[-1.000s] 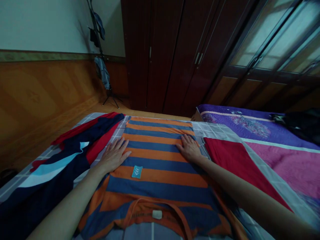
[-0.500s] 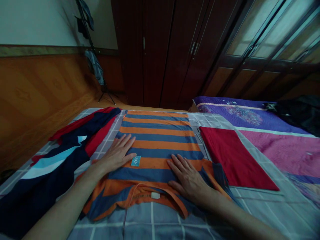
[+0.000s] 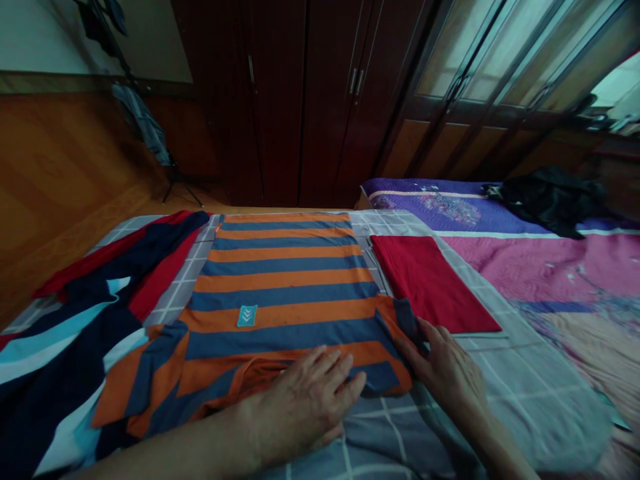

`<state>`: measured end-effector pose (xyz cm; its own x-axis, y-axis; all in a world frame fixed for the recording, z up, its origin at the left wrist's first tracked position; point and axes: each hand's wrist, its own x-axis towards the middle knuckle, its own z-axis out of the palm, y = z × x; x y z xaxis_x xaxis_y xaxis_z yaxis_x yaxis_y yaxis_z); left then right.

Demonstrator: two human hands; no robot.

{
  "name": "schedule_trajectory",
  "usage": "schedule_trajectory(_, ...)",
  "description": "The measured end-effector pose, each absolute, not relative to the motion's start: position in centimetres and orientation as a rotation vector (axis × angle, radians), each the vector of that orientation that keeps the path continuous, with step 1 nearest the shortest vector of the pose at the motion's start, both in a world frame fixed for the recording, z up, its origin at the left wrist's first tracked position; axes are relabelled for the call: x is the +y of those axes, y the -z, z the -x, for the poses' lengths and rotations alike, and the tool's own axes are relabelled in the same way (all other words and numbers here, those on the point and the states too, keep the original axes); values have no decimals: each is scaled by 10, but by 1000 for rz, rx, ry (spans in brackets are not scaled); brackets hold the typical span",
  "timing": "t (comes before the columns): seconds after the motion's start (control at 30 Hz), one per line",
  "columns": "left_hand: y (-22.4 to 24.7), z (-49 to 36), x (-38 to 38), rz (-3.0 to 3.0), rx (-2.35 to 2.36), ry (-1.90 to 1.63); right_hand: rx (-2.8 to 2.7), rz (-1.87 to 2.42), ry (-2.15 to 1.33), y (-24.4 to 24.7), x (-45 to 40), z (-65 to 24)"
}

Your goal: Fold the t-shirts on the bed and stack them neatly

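An orange and blue striped shirt (image 3: 280, 287) lies spread on the checked bed sheet (image 3: 540, 400), its collar end nearest me. My left hand (image 3: 315, 393) is over the collar and partly hides it; its fingers are extended and it holds nothing. At the shirt's right sleeve is my right hand (image 3: 445, 367), thumb against the striped cloth and fingers beside the sleeve's edge. That sleeve is folded inward on the shirt. The left sleeve sticks out toward the dark clothes. A small light blue patch (image 3: 247, 316) shows on the chest.
Navy, red and light blue clothes (image 3: 75, 347) lie at the left. A folded red cloth (image 3: 430, 280) is right of the shirt. Beyond are a purple and pink bed cover (image 3: 510, 267), a black garment (image 3: 550, 200), a dark wardrobe (image 3: 280, 120) and a clothes stand (image 3: 145, 120).
The view has turned right. My left hand has moved from the chest across to the collar. My right hand has gone to the right sleeve, which is now folded inward.
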<state>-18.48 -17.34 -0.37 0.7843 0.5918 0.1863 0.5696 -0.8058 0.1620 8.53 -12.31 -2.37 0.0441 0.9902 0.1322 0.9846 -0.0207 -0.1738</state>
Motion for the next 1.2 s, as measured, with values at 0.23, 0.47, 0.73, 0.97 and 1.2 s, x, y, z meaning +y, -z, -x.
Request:
schedule_trajectory(0.23,1,158,-152,-2828,932,-392,-1801,2229,-419,21,-112,-102)
schedule_trajectory(0.47,-22,160,-149,-2661,903,-407,-1771,2102,-475,21,-116,-104)
schedule_trajectory(0.73,11,146,-155,-2898,892,-345,-1320,1843,-756,17,-115,-107)
schedule_trajectory(0.97,26,149,-154,-2878,667,-445,-1076,1707,-953,9,-112,-106)
schedule_trajectory(1.2,27,141,-160,-2880,543,-392,-1374,1665,-712,-1,-117,-70)
